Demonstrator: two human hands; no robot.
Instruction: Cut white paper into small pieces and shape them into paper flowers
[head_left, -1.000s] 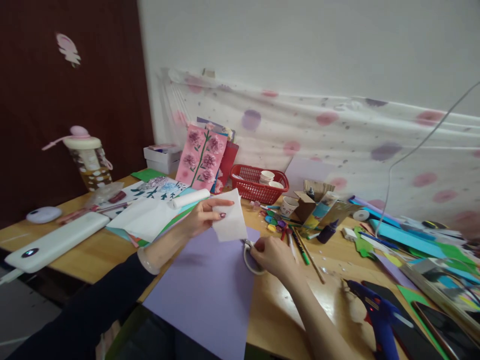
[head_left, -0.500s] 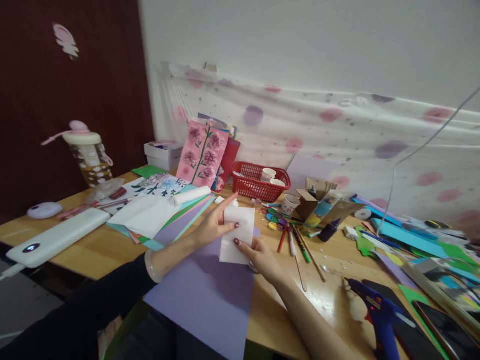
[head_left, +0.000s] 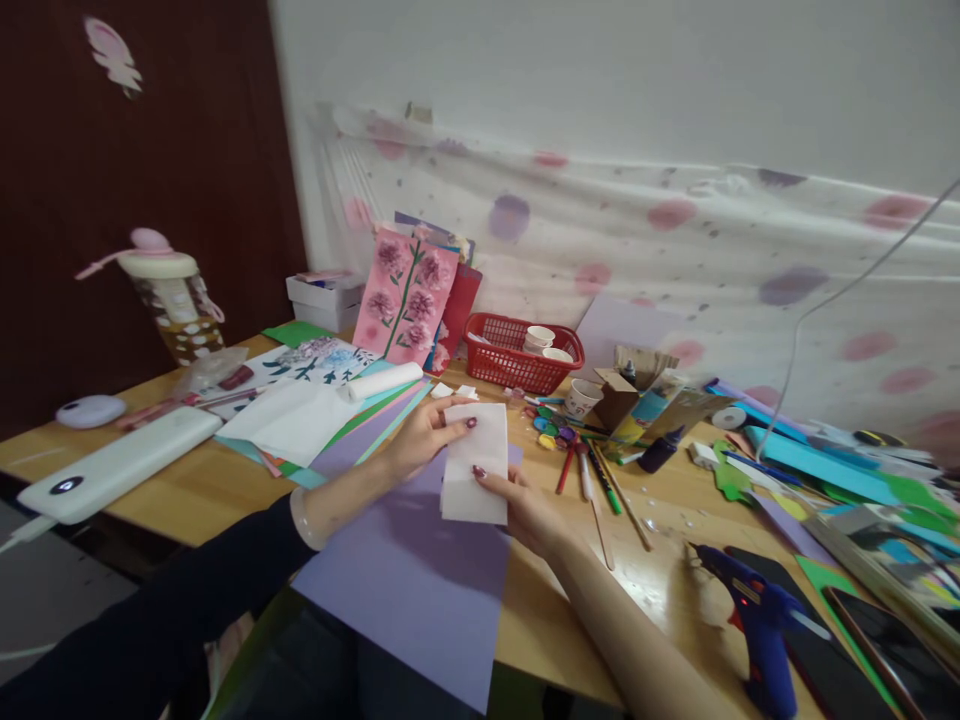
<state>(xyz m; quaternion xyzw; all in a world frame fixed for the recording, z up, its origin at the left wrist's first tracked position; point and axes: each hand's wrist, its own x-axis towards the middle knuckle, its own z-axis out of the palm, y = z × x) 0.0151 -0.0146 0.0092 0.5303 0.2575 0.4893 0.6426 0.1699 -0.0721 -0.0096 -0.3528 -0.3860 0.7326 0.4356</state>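
A folded sheet of white paper [head_left: 476, 500] is held up between both my hands, above a purple sheet of paper [head_left: 405, 610] that overhangs the table's front edge. My left hand [head_left: 424, 437] pinches its upper left side, thumb on the near face and fingers behind. At its lower right side, my right hand [head_left: 525, 510] grips with the thumb on the near face; the other fingers are mostly hidden behind the paper. Just beyond my hands lie small white paper pieces [head_left: 454, 391].
A red basket [head_left: 517, 372] holding paper cups stands at the back. Paint pots [head_left: 551, 432], brushes and pens lie to the right. A blue glue gun [head_left: 757, 610] rests at the front right. A white power bank [head_left: 127, 465] and loose papers [head_left: 289, 425] occupy the left.
My left fingers, raised and stretched before, now curl behind the white paper's upper edge. My right thumb has risen slightly on its face. The camera view has shifted a little.
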